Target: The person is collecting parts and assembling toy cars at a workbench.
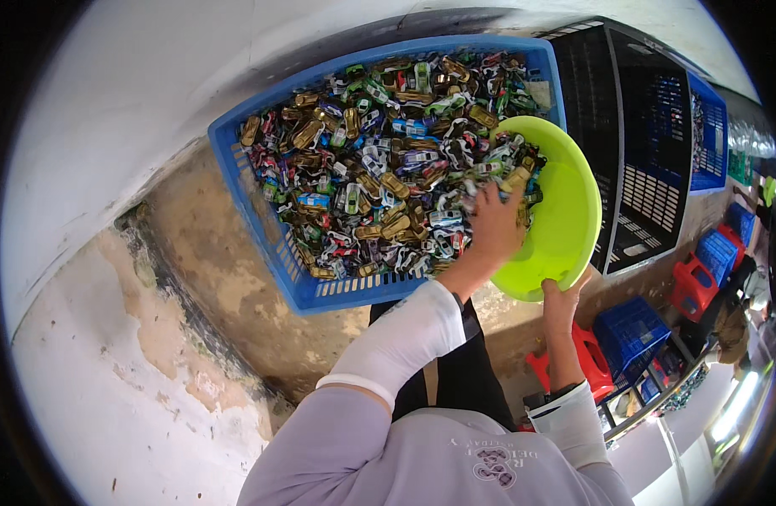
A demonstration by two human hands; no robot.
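Note:
A big blue plastic crate (261, 253) is heaped with small toy cars (417, 158) in gold, green, blue, white and other colours. Over its right side a lime-green bowl (571, 202) leans, with toy cars gathered along its left side. My left hand (496, 226) reaches across the bowl's left edge, fingers spread against the cars, beside a gold one (516, 179); slight blur hides whether any car is gripped. My right hand (565, 295) is closed on the bowl's near rim, thumb inside and the other fingers hidden beneath.
Black plastic crates (654, 169) stand just right of the bowl, with another blue crate (708, 135) beyond. Red stools (693, 287) and a dark blue basket (631, 333) are farther right, near another person (730, 325). A peeling wall (110, 337) borders the left.

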